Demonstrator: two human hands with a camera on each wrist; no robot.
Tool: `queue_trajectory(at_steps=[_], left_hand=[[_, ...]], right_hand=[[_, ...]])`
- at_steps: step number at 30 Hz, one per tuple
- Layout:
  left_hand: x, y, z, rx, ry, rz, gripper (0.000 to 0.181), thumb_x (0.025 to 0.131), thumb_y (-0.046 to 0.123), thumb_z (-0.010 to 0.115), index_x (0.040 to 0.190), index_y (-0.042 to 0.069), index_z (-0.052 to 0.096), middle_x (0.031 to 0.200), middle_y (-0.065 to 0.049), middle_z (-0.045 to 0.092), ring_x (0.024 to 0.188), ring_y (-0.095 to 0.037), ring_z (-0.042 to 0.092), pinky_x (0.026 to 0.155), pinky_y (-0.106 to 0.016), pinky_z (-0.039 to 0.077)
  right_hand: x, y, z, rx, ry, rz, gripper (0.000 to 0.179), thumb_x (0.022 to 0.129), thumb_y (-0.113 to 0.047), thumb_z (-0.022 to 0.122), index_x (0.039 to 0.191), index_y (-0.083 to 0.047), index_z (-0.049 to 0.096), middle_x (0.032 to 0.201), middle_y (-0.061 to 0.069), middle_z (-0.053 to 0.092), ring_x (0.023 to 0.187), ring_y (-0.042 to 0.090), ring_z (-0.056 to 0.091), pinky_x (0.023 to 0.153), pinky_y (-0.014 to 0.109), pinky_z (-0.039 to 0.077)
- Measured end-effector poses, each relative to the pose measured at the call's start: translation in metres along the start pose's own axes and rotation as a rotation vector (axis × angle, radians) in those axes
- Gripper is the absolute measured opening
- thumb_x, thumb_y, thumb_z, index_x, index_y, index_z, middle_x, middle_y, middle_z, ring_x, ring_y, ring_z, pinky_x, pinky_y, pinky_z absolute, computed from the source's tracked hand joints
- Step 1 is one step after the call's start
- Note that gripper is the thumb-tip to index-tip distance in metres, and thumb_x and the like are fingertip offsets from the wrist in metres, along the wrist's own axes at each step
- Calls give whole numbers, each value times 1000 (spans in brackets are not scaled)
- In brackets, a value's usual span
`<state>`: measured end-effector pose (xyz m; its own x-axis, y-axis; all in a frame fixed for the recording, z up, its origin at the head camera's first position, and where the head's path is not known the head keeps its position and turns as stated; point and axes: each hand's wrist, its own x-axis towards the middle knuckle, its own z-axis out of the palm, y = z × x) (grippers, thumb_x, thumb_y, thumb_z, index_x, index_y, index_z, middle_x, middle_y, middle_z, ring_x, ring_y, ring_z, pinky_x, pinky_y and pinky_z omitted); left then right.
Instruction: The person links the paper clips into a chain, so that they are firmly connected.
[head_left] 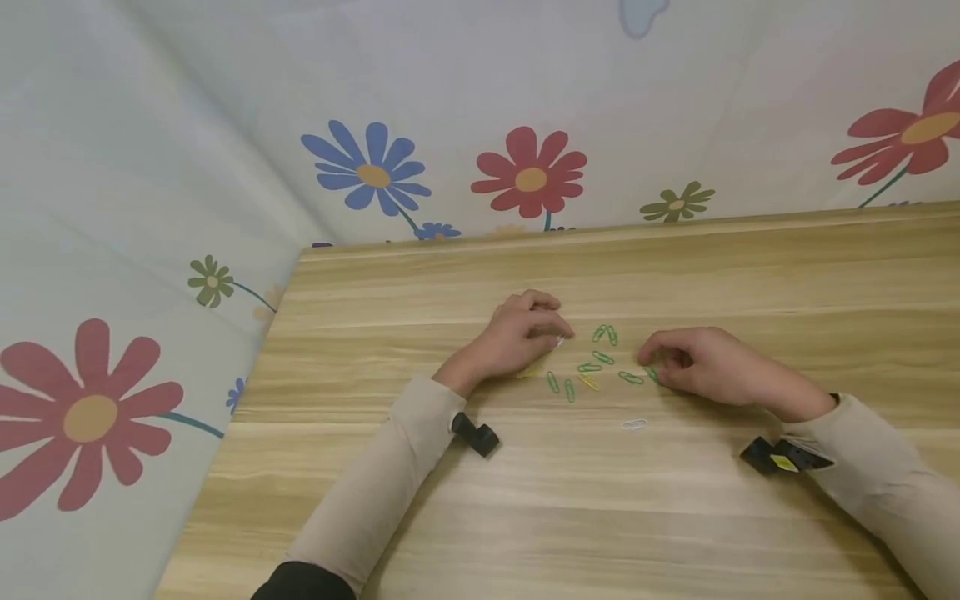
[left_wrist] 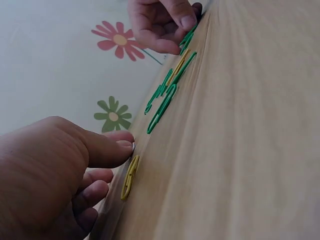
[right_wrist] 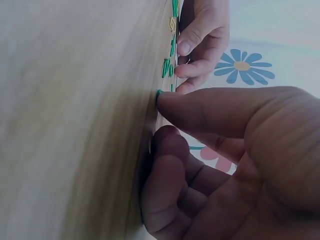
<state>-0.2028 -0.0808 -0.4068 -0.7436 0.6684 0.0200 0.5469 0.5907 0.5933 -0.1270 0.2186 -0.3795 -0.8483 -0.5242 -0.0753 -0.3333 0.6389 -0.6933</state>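
Observation:
My left hand (head_left: pixel 513 335) pinches a white paper clip (head_left: pixel 558 341) between thumb and index finger, low over the table. A yellow paper clip (left_wrist: pixel 130 177) lies right by that hand. My right hand (head_left: pixel 708 367) has its thumb and index finger on a green paper clip (head_left: pixel 652 375) at the table surface; the fingers hide part of it. Between the hands several green paper clips (head_left: pixel 603 357) lie loosely spread, with another yellow paper clip (head_left: pixel 588 382) among them. Nearer to me lies a second white paper clip (head_left: pixel 634 424).
The wood-grain table (head_left: pixel 570 517) runs back to a wall covering (head_left: pixel 450 75) printed with flowers, which also rises along the left edge. Black wrist cameras sit at both beige sleeves (head_left: pixel 408 442).

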Motion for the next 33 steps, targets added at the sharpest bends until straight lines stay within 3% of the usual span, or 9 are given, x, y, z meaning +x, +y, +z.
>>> queue_trajectory(at_steps=[6, 17, 21, 26, 33], left_hand=[[0, 3, 2, 4, 7, -52, 9, 99, 18, 66, 108, 16, 70, 146, -3, 47, 137, -26, 35, 112, -48, 23], [-2, 12, 1, 12, 19, -103, 11, 98, 20, 69, 106, 13, 67, 142, -6, 47, 132, -28, 38, 113, -46, 23], [-2, 10, 3, -85, 65, -128, 8, 97, 18, 70, 100, 14, 64, 125, -2, 57, 119, -21, 48, 107, -39, 32], [-3, 3, 6, -292, 195, -134, 7, 97, 14, 69, 96, 12, 63, 93, 0, 64, 89, -16, 58, 85, -31, 47], [-4, 7, 3, -405, 306, -148, 4, 96, 13, 71, 96, 10, 69, 95, 2, 68, 92, -15, 60, 84, -29, 48]], right_hand=[[1, -1, 2, -36, 6, -10, 20, 89, -1, 72, 105, -11, 66, 75, -5, 52, 67, 12, 49, 60, 28, 42], [2, 1, 3, -7, 21, 29, 18, 89, -3, 74, 99, -9, 62, 76, -3, 52, 71, 15, 50, 63, 30, 42], [0, 3, 4, 4, 33, 35, 13, 90, -4, 74, 95, -9, 63, 77, -3, 54, 71, 15, 50, 62, 29, 42], [-1, 4, 1, 80, 24, 56, 8, 94, -5, 69, 90, -9, 64, 76, -1, 57, 67, 14, 52, 59, 28, 45], [1, 0, -6, 380, -9, 93, 10, 105, -2, 50, 97, 5, 51, 74, 9, 55, 61, 18, 54, 52, 30, 50]])
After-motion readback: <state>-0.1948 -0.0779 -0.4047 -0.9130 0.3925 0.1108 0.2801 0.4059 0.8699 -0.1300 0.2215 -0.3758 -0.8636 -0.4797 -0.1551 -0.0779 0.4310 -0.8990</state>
